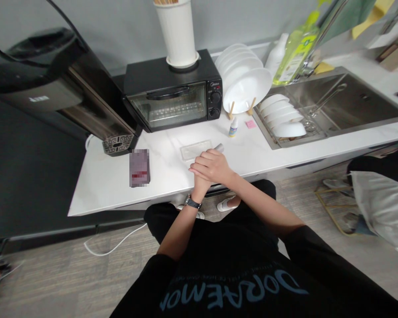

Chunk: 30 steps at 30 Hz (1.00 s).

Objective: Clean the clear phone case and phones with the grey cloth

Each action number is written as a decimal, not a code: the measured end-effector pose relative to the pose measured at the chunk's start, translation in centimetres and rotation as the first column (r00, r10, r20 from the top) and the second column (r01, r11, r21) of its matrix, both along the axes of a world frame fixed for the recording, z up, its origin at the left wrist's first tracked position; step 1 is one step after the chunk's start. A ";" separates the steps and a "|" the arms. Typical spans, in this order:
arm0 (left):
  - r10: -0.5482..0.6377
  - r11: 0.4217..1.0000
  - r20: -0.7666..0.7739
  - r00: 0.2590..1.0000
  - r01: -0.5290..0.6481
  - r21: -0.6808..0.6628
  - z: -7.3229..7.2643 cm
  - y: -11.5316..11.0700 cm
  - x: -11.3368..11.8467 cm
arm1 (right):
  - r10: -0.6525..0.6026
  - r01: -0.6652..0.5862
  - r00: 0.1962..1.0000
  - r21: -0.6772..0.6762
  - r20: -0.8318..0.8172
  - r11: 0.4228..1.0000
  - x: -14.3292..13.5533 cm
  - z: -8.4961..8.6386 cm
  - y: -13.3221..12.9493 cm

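Note:
My right hand [213,165] lies over my left hand [201,184], with its fingers wrapped across it above the front of the counter. The left hand's fingers are mostly hidden underneath; a dark watch is on that wrist. Just behind the hands a short greyish cylinder [219,148] shows, partly covered; whether a hand touches it I cannot tell. A transparent shallow plastic tray [196,150] lies flat beside them. Further back stand a small white bottle with a yellow-blue label [233,127] and a pink paper slip [250,124].
Along the wall are a drinks dispenser [96,95], a black toaster oven [172,99] bearing a white cup, and racked plates [247,86]. Bowls [283,115] sit in the sink [354,104]. A blurred-out flat item [139,168] lies at left. Another person's sleeve or clothing [384,198] shows at right.

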<state>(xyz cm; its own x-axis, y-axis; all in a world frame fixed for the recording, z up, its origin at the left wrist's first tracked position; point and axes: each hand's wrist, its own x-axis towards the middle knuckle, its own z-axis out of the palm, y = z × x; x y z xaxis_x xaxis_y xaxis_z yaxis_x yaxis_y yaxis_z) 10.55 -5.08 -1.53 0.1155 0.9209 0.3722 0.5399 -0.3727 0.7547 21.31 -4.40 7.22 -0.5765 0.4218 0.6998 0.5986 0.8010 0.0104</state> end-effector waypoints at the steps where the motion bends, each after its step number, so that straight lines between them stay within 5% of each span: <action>1: -0.009 1.000 0.006 1.000 0.009 -0.006 0.0 -0.1 -0.1 | 0.003 -0.003 1.000 -0.001 -0.008 1.000 0.4 0.1 0.2; 8: -0.048 0.996 0.047 0.998 0.051 -0.075 0.6 -0.5 -0.5 | -0.320 0.288 0.845 -0.141 -0.427 0.947 -1.0 -0.5 -1.3; 14: 0.019 0.996 0.043 0.999 -0.015 -0.093 0.7 -0.5 -0.3 | -0.140 0.138 0.984 -0.028 -0.107 0.990 -1.4 -0.7 -1.8; 21: -0.107 0.991 0.021 0.994 0.108 -0.079 -0.7 -0.4 -0.3 | -0.343 0.343 0.822 -0.086 -0.455 0.935 -0.6 -0.1 -1.6; 23: -0.067 0.994 0.026 0.997 0.069 -0.089 -1.0 -0.3 -0.2 | -0.266 0.274 0.888 -0.032 -0.375 0.961 -1.1 -0.3 -1.9; 27: -0.015 0.995 0.044 0.999 0.019 -0.101 -1.0 -0.3 0.0 | 0.056 -0.060 0.985 -0.022 -0.160 0.998 -0.3 -0.5 -1.3; 30: -0.077 0.992 0.052 0.996 0.082 -0.100 -0.5 -0.5 -0.1 | -0.040 0.020 0.942 -0.062 -0.333 0.998 0.5 -0.4 -0.6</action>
